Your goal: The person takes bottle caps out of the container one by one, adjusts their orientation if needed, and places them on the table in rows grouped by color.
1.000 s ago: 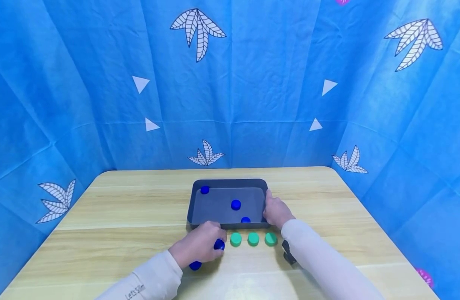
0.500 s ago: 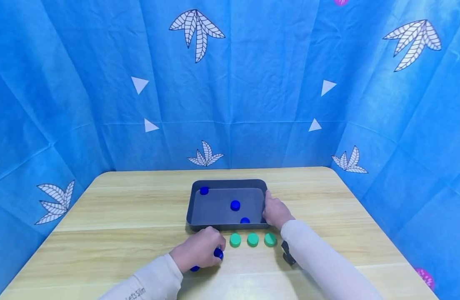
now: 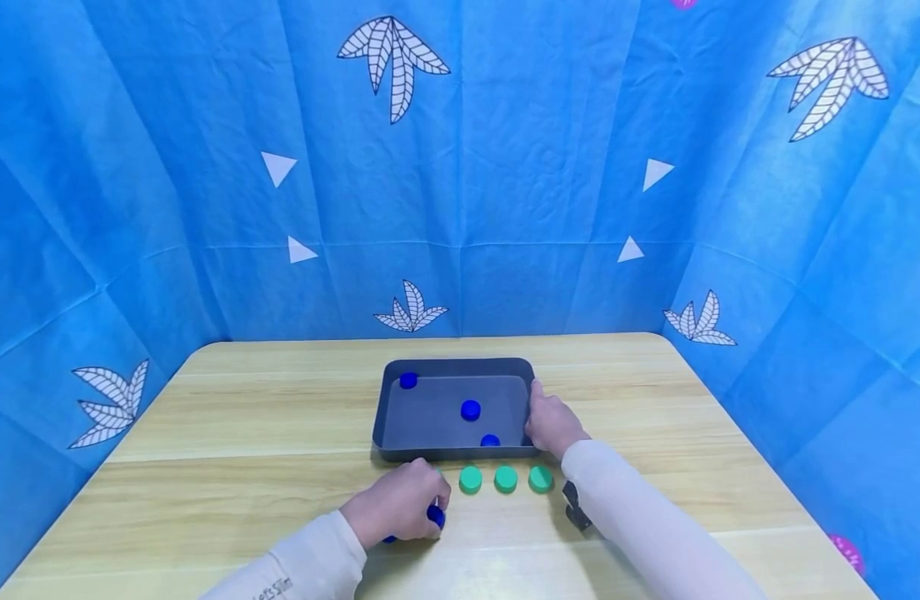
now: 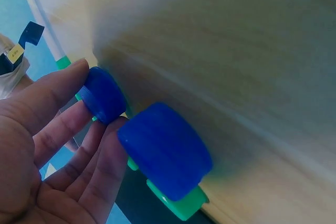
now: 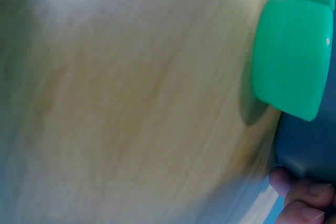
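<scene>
- A blue cap (image 3: 435, 517) is pinched between the thumb and fingertips of the left hand (image 3: 397, 500); whether the wood is touched by it cannot be told.
- The right side of a dark tray (image 3: 422, 454) is gripped by the right hand (image 3: 553, 425).
- Three blue caps (image 3: 471, 410) are already contained in the tray; the pinched one and a neighbouring blue cap (image 4: 165, 150) are left outside, so the work seems partway through.
- Three green caps (image 3: 506, 478) are lined up before the tray's near wall; more green is partly hidden by the left hand.
- The table (image 3: 242, 417) is backed by a blue curtain (image 3: 542, 167).
</scene>
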Motion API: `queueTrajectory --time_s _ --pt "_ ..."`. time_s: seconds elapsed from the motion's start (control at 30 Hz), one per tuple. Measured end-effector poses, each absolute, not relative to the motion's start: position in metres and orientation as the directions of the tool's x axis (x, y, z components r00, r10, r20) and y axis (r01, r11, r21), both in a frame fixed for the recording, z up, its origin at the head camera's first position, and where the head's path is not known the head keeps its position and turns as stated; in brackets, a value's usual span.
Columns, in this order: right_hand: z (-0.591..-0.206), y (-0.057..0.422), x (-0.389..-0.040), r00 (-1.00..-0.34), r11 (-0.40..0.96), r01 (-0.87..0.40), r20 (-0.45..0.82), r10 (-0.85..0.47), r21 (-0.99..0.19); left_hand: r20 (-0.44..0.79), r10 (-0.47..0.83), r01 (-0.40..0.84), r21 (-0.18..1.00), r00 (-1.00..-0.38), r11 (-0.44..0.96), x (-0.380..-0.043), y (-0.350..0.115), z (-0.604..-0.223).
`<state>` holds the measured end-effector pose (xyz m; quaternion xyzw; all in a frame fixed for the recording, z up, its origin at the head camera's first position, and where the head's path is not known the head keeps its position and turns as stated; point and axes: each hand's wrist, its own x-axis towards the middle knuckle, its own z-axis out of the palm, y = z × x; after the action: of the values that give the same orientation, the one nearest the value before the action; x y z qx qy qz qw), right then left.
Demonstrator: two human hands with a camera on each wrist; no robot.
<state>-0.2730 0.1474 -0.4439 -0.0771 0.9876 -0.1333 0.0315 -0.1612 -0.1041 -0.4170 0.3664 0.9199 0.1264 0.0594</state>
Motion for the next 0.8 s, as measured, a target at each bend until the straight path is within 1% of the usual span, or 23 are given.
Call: queueTrajectory --time_s 0.47,0.8 --pt "-0.4447 0.1476 -0.274 -0.984 0.949 -0.161 -0.034 -0.177 -0.272 -0.055 0.679 0.643 0.272 -0.732 0.716 -0.1617 -0.1047 -0.42" --pt "-0.4445 0.1478 -0.2744 -0.983 0.949 -0.167 -0.026 -0.181 -0.267 -0.041 0.683 0.647 0.281 -0.73 0.709 -0.1612 -0.1057 -0.4185"
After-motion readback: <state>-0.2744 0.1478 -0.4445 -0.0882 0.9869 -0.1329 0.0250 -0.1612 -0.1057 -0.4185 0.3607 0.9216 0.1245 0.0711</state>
